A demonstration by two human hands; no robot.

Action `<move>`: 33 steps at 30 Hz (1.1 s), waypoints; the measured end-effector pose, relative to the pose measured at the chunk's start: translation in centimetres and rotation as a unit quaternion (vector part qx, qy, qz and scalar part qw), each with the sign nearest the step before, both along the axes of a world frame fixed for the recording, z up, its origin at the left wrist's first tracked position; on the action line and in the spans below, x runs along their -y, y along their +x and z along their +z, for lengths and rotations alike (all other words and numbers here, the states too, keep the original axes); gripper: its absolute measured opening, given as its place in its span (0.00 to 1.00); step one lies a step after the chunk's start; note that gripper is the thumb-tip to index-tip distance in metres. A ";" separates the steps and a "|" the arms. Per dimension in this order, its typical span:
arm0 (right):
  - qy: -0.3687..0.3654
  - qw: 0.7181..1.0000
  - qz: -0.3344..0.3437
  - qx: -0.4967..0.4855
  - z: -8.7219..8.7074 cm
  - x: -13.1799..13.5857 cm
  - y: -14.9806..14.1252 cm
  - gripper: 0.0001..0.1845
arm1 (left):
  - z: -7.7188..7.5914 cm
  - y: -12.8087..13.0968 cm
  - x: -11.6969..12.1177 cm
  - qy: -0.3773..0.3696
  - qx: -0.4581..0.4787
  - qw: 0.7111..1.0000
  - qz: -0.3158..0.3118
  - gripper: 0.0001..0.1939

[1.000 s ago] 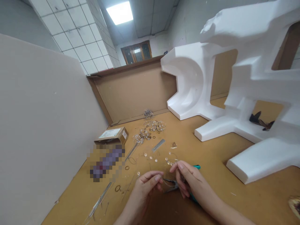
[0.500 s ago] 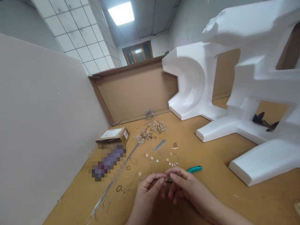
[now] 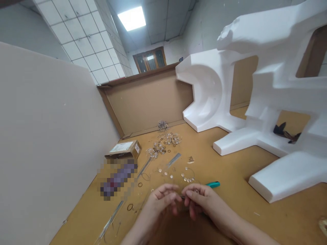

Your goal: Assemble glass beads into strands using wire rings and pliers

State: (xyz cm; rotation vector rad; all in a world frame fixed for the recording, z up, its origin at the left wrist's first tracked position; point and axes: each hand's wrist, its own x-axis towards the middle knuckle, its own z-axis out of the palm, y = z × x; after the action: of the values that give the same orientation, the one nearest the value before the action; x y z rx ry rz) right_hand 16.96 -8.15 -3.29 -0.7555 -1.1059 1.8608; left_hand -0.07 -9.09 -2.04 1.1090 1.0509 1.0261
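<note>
My left hand (image 3: pixel 160 200) and my right hand (image 3: pixel 204 202) meet low in the middle of the view, fingertips pinched together over the brown tabletop (image 3: pixel 230 177). Between the fingertips is a small dark piece, too small to name. A teal-handled tool (image 3: pixel 212 184) lies just behind my right hand. Right beyond the hands a thin wire loop strung with clear beads (image 3: pixel 188 176) rests on the table, with loose clear beads (image 3: pixel 165 173) and small dark rings (image 3: pixel 129 206) around it.
Large white foam packing blocks (image 3: pixel 268 102) fill the right side. A small cardboard box (image 3: pixel 124 149) and a blurred patch sit at left, beside a grey panel (image 3: pixel 46 143). Piles of clear beads and rings (image 3: pixel 166 140) lie near the cardboard back wall. Thin clear rods (image 3: pixel 112 217) lie at lower left.
My right hand has let go of the teal-handled tool, which now lies on the table behind it. Both hands have drawn together, fingertips pinching a small piece.
</note>
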 end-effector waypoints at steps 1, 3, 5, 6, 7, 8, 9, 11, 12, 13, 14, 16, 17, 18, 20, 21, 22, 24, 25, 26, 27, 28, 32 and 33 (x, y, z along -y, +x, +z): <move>0.001 1.000 -0.013 -0.005 -0.1 -0.2 0.1 0.15 | 0.1 -0.6 -0.9 0.016 -0.046 0.999 0.009 0.16; -0.005 0.999 -0.042 -0.015 -0.3 -0.7 0.4 0.15 | 0.3 -1.9 -3.0 0.099 -0.220 0.969 0.042 0.17; -0.024 0.997 -0.062 -0.026 -0.4 -1.0 0.6 0.15 | 0.2 -2.9 -5.0 0.162 -0.382 0.907 0.069 0.13; -0.036 0.997 -0.065 -0.031 -0.4 -1.0 0.7 0.14 | 0.0 -3.2 -5.9 0.173 -0.400 0.898 0.065 0.10; -0.047 0.996 -0.066 -0.036 -0.3 -1.0 0.8 0.14 | -0.2 -3.3 -6.5 0.183 -0.418 0.888 0.062 0.08; -0.056 0.995 -0.067 -0.039 -0.2 -0.9 0.9 0.14 | -0.5 -3.3 -7.0 0.188 -0.429 0.882 0.057 0.06; -0.063 0.995 -0.069 -0.041 -0.2 -0.8 1.0 0.14 | -0.8 -3.2 -7.3 0.190 -0.438 0.877 0.052 0.05; -0.069 0.994 -0.069 -0.043 0.0 -0.7 1.1 0.14 | -1.4 -2.9 -7.7 0.191 -0.452 0.870 0.045 0.04; -0.071 0.994 -0.064 -0.046 0.1 -0.7 1.1 0.15 | -1.6 -2.8 -7.8 0.190 -0.455 0.869 0.044 0.05; -0.072 0.995 -0.056 -0.050 0.1 -0.7 1.2 0.14 | -1.7 -2.8 -7.9 0.190 -0.456 0.868 0.043 0.06; -0.072 0.995 -0.046 -0.055 0.1 -0.7 1.2 0.13 | -1.7 -2.8 -7.9 0.190 -0.455 0.869 0.044 0.06; -0.069 0.995 -0.028 -0.059 0.2 -0.7 1.3 0.11 | -1.5 -2.8 -7.7 0.186 -0.441 0.877 0.046 0.05; -0.064 0.996 -0.022 -0.053 0.2 -0.8 1.3 0.12 | -1.2 -2.8 -7.4 0.181 -0.431 0.883 0.046 0.04; -0.055 0.998 -0.017 -0.039 0.2 -0.8 1.3 0.13 | -1.0 -2.7 -6.9 0.176 -0.421 0.889 0.045 0.04; -0.024 1.000 -0.012 0.016 0.1 -0.9 1.2 0.13 | -0.5 -2.4 -5.4 0.150 -0.374 0.914 0.035 0.07; -0.009 0.999 -0.010 0.047 0.1 -1.0 1.2 0.13 | -0.3 -2.2 -4.4 0.133 -0.333 0.933 0.025 0.10; 0.003 0.997 -0.009 0.073 0.0 -1.0 1.1 0.14 | -0.2 -1.9 -3.4 0.080 -0.200 0.976 0.017 0.11; 0.014 0.994 -0.002 0.106 -0.2 -0.9 0.9 0.13 | -0.2 -1.3 -1.6 -0.009 0.015 1.000 0.016 0.09; 0.013 0.993 0.005 0.117 -0.3 -0.8 0.8 0.12 | -0.3 -1.1 -0.9 -0.038 0.080 0.996 0.022 0.08; 0.010 0.992 0.013 0.127 -0.3 -0.7 0.7 0.12 | -0.4 -0.9 -0.3 -0.059 0.125 0.990 0.026 0.07; 0.008 0.990 0.023 0.140 -0.3 -0.5 0.7 0.10 | -0.5 -0.7 0.0 -0.072 0.152 0.985 0.029 0.07; 0.004 0.988 0.035 0.153 -0.2 -0.3 0.6 0.10 | -0.6 -0.6 0.2 -0.080 0.168 0.982 0.032 0.06; -0.014 0.981 0.089 0.170 0.2 0.2 0.7 0.09 | -1.0 -0.5 0.3 -0.091 0.204 0.974 0.046 0.06; -0.015 0.981 0.099 0.169 0.3 0.3 0.8 0.10 | -1.0 -0.5 0.3 -0.093 0.211 0.972 0.049 0.07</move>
State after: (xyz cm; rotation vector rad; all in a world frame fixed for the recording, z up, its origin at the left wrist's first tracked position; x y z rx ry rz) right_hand 17.73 -8.43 -3.00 -1.0386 -1.4128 1.9624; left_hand -0.56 -9.40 -3.05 0.6525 0.8399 1.1549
